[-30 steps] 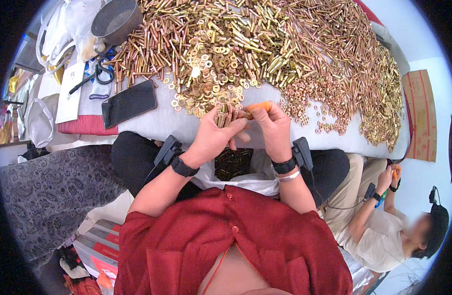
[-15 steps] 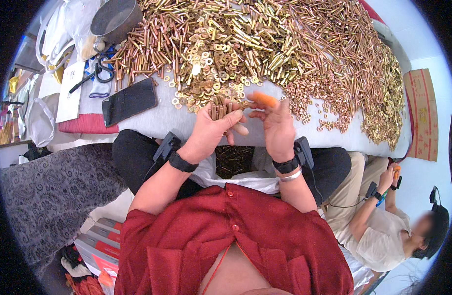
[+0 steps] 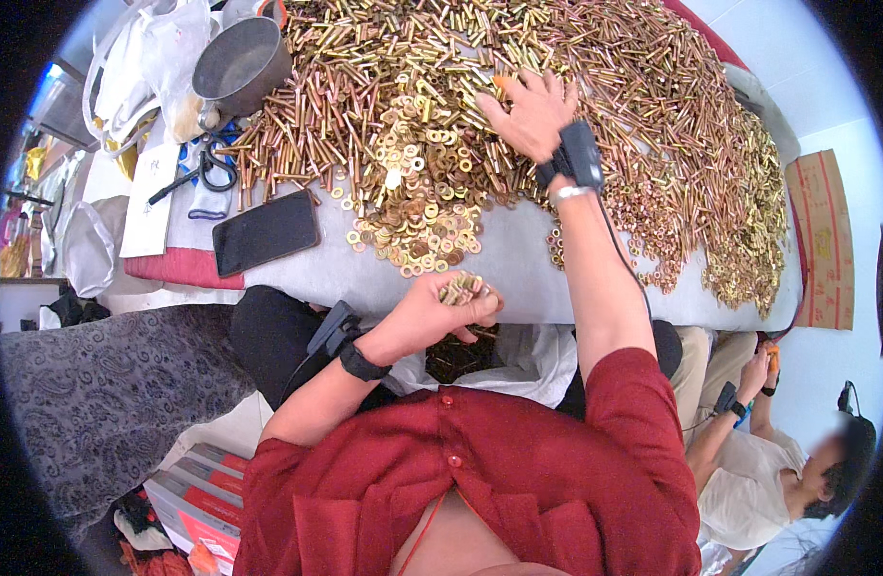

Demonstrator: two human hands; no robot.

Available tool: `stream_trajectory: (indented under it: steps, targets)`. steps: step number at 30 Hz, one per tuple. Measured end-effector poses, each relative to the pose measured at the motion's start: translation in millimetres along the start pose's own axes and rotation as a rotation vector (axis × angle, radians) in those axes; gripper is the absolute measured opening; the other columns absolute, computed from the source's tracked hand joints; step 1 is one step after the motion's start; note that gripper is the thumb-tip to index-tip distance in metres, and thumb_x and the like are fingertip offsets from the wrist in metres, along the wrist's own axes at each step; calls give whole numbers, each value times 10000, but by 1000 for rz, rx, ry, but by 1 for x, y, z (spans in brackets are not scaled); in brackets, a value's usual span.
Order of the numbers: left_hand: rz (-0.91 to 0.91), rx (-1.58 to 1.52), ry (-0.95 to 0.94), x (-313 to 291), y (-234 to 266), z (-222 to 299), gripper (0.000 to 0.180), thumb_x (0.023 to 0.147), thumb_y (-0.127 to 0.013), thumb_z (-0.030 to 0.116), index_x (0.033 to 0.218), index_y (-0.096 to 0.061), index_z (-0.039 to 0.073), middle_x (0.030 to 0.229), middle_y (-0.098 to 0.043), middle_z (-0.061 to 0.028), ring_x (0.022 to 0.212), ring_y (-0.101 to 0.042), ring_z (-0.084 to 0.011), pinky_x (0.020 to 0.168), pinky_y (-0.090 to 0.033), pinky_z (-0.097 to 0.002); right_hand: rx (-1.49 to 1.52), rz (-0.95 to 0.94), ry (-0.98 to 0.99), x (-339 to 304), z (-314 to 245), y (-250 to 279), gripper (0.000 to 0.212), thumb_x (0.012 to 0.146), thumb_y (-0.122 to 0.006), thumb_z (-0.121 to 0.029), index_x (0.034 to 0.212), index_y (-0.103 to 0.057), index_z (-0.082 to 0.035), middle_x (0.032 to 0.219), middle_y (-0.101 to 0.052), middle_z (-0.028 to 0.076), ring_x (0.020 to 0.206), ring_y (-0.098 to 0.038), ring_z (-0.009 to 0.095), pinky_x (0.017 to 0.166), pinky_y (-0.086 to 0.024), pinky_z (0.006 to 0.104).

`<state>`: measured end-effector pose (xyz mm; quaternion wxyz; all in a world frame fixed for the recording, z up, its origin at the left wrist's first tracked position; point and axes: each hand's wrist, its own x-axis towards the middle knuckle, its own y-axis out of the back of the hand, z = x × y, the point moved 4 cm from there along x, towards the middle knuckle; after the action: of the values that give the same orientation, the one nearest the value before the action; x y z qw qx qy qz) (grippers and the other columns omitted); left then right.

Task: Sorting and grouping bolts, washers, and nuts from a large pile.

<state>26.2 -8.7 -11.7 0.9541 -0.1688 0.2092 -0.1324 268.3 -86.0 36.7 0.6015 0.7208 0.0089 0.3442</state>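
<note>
My left hand (image 3: 427, 315) is closed round a bundle of short metal rods (image 3: 463, 288), their ends facing up above the fingers. It hangs just off the table's near edge, over an open white sack (image 3: 535, 372) with dark metal pieces inside. My right hand (image 3: 532, 120) is stretched out over a wide pile of brassy and copper-coloured rods (image 3: 653, 115), fingers spread. Orange covering shows on one finger; its fingertips touch or hover just above the pile, I cannot tell which. Nearer me lie a heap of flat washers (image 3: 424, 226) and many small nuts (image 3: 657, 278).
On the left stand a dark grey pot (image 3: 241, 69), black-handled scissors (image 3: 216, 168), a black phone (image 3: 266, 233), and a white paper (image 3: 150, 202). A cardboard piece (image 3: 825, 240) leans at far right. Another person (image 3: 749, 461) sits at lower right, holding something orange.
My right hand has moved from beside my left hand, forward and onto the rod pile. The left hand, still closed on its bundle, now sits lower, nearer the sack.
</note>
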Motion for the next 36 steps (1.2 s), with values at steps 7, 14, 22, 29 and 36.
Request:
stream_trajectory:
  steps: [7,14,22,29,36]
  targets:
    - [248,-162,53,-6,28,20,317,924,-600,304,1123,-574,58,755,-625,-36,636,-659,-121,392,-399,-202,92,-335,-153,-7,2,-3,426,779,-534,-469,1069,-685,-195,1145,-623,131,1106,-542,318,988,-348,521]
    - [304,-257,-8,-5,23,23,327,908,-584,156,1214,-519,63,870,-616,-39,679,-666,-143,411,-395,-199,155,-65,-53,-44,-4,5,375,767,-570,-428,956,-719,-141,1014,-659,128,1035,-560,349,952,-367,508]
    - [391,-163,-45,6,15,34,286,902,-605,176,1150,-523,62,965,-663,-84,738,-683,-168,458,-460,-221,188,138,46,-79,-11,20,311,787,-616,-360,982,-700,-133,1094,-630,118,1040,-548,341,916,-396,509]
    - [292,-348,-19,9,20,17,216,892,-622,176,1070,-583,59,932,-662,-87,701,-685,-176,425,-446,-222,126,131,155,-99,-15,21,425,877,-556,-406,1200,-594,-133,1295,-501,183,1242,-416,374,1039,-259,564]
    - [275,-360,16,6,28,15,230,881,-649,194,1060,-590,62,875,-646,-64,690,-682,-173,410,-424,-226,307,337,42,-102,-14,50,336,858,-622,-319,1124,-612,-114,1173,-534,167,1104,-476,368,960,-276,581]
